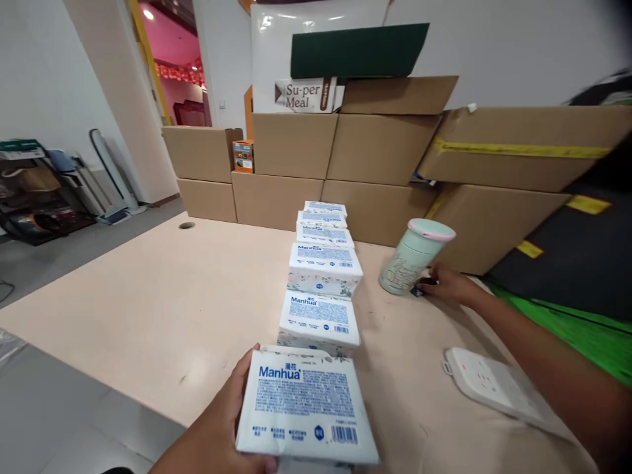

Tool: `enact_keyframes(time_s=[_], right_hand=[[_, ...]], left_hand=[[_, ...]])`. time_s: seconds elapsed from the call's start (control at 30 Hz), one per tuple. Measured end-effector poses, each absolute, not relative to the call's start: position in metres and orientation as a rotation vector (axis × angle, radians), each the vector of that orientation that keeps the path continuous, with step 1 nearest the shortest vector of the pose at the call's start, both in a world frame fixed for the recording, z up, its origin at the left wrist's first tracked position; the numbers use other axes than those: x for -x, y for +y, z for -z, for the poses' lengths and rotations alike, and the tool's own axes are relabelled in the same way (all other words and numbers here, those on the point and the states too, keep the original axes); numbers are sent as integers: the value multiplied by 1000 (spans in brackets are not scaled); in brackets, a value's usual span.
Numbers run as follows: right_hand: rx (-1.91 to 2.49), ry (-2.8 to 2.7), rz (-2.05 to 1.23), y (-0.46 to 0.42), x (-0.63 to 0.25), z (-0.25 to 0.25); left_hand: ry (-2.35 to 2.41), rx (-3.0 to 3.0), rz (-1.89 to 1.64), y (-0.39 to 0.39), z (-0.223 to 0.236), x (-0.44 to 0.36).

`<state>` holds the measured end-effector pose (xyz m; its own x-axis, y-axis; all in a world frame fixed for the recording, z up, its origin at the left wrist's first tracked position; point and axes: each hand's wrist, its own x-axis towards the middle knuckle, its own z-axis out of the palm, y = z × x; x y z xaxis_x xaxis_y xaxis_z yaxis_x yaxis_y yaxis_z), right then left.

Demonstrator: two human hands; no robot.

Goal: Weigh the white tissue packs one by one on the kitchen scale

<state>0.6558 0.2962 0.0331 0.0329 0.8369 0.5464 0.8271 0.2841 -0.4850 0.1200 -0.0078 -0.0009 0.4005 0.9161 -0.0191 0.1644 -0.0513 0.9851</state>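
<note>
My left hand (230,418) is closed around the left side of the nearest white tissue pack (306,408), which carries blue "Manhua" print. Beyond it, several more tissue packs (320,319) form a line across the table toward the cardboard boxes. My right hand (450,284) reaches to the table on the right, its fingers closed at a small dark object (424,286) whose kind I cannot make out. Just left of that object stands a pale green tumbler (412,260) with a pink-rimmed lid, looking tilted in this view.
Stacked cardboard boxes (281,201) line the table's far side. A white power strip (494,382) lies beneath my right forearm. The wooden table (172,303) has a round cable hole (187,225) at far left. Green material (557,329) lies along the right side.
</note>
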Motion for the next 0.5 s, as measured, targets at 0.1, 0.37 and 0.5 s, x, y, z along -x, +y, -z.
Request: enact_keyframes(time_s=[0.1,0.37,0.5], right_hand=[[1841,-1860,-202,260,-665,-35],[1926,-2200,-401,163,-572,-45],[1908,-2183,-430,160,-520,-45]], left_hand=[[1060,-1553,-776,-2,5,-117],[1103,-1592,-680,7,-16,-121],[1087,-1585,-689,9,-22,-123]])
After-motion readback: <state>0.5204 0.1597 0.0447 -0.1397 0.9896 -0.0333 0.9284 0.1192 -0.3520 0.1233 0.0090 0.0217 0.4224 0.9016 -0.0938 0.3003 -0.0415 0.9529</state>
